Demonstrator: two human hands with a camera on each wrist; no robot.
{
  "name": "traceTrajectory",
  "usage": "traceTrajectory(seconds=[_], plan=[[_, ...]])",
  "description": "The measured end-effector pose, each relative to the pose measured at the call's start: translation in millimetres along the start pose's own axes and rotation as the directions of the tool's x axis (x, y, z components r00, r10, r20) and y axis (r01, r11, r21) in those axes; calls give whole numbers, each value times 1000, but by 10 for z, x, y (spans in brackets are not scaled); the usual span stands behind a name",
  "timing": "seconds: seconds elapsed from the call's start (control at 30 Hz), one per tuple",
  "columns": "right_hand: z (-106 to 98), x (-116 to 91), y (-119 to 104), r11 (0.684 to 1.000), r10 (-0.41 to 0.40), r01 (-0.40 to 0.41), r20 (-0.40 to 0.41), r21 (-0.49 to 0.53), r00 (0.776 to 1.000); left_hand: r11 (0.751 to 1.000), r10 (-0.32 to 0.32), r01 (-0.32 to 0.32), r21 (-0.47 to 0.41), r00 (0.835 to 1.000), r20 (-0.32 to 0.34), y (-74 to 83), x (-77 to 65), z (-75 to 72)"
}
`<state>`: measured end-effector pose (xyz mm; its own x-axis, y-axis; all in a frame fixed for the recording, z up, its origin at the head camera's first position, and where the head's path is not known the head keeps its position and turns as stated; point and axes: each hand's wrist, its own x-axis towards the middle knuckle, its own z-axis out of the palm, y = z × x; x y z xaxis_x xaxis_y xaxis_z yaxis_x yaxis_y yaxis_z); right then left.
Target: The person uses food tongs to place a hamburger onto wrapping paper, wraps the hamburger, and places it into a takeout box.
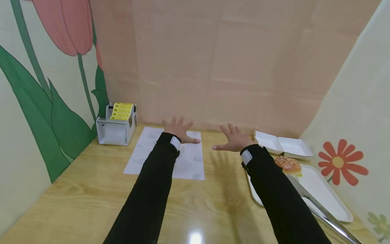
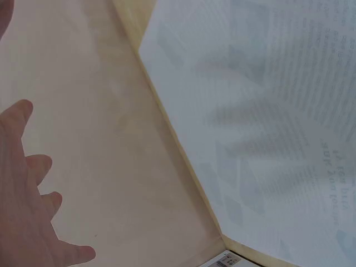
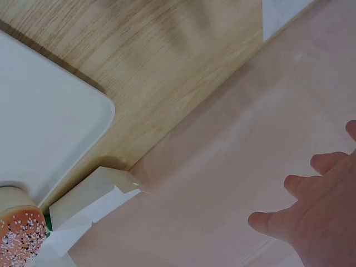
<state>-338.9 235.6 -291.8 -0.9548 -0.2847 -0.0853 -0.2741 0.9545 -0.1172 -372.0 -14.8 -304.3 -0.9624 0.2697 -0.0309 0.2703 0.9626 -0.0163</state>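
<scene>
My left hand [image 1: 177, 130] is held out over a sheet of thin printed paper [image 1: 189, 162], its fingers spread and nothing in them. In the left wrist view the fingers [image 2: 41, 167] show at the left edge, apart from the paper [image 2: 250, 122]. To the right, my right hand [image 1: 234, 138] also reaches forward with spread fingers, empty, above the wooden table. Nearest to it are an opened white food box [image 1: 283, 145] and a white tray [image 1: 317, 189]. A seeded burger [image 1: 287, 165] sits on the tray, partly hidden by the right sleeve.
At the back left stands a white dispenser [image 1: 117, 127] with a roll of yellow labels [image 1: 122, 111]. Metal tongs [image 1: 326, 213] lie across the tray and stick out past its near edge. A pinkish-brown covering [image 1: 219, 67] rises behind the table [image 1: 91, 203]; walls flank it on both sides.
</scene>
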Motion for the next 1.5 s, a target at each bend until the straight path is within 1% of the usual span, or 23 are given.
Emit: traceTrajectory(seconds=[0.23, 0.4, 0.5, 0.6, 0.67, 0.8, 0.93, 1.0, 1.07, 1.17, 1.27, 1.37, 1.5], plan=[[70, 38, 10, 1000, -7, 7, 16, 6, 1000, 1000, -8, 7, 27, 1000, 25, 6, -1, 30], [130, 60, -31, 999, -25, 25, 22, 27, 999, 1000, 2, -2, 8, 1000, 15, 1, 24, 52], [203, 78, -104, 999, -45, 45, 40, 16, 998, 999, 25, -25, -21, 1000, -9, -24, 51, 106], [284, 94, -213, 997, -77, 76, 73, 7, 994, 997, 36, -38, -62, 999, -29, -77, 72, 195], [332, 103, -293, 996, -93, 92, 102, 15, 990, 996, 27, -29, -85, 999, -24, -114, 73, 252], [411, 132, -414, 993, -115, 113, 128, 22, 985, 995, 3, -4, -96, 1000, -7, -169, 57, 320], [470, 168, -483, 993, -122, 122, 145, 9, 982, 996, -5, 4, -93, 1000, -10, -176, 38, 295], [508, 186, -513, 992, -123, 125, 168, 1, 978, 997, -4, 3, -77, 1000, -16, -170, 31, 271], [561, 204, -551, 991, -127, 131, 194, -8, 973, 998, 9, -10, -56, 1000, -24, -163, 25, 254], [659, 229, -626, 988, -146, 154, 220, -19, 965, 998, 53, -54, -38, 998, -32, -157, 5, 261], [747, 226, -722, 981, -177, 191, 251, -32, 952, 994, 102, -102, -27, 995, 5, -172, -67, 317], [811, 178, -813, 972, -215, 232, 292, -23, 932, 994, 111, -110, -16, 988, 105, -241, -173, 426], [903, 93, -893, 959, -265, 282, 324, -6, 908, 994, 104, -108, 4, 967, 233, -408, -309, 600]])
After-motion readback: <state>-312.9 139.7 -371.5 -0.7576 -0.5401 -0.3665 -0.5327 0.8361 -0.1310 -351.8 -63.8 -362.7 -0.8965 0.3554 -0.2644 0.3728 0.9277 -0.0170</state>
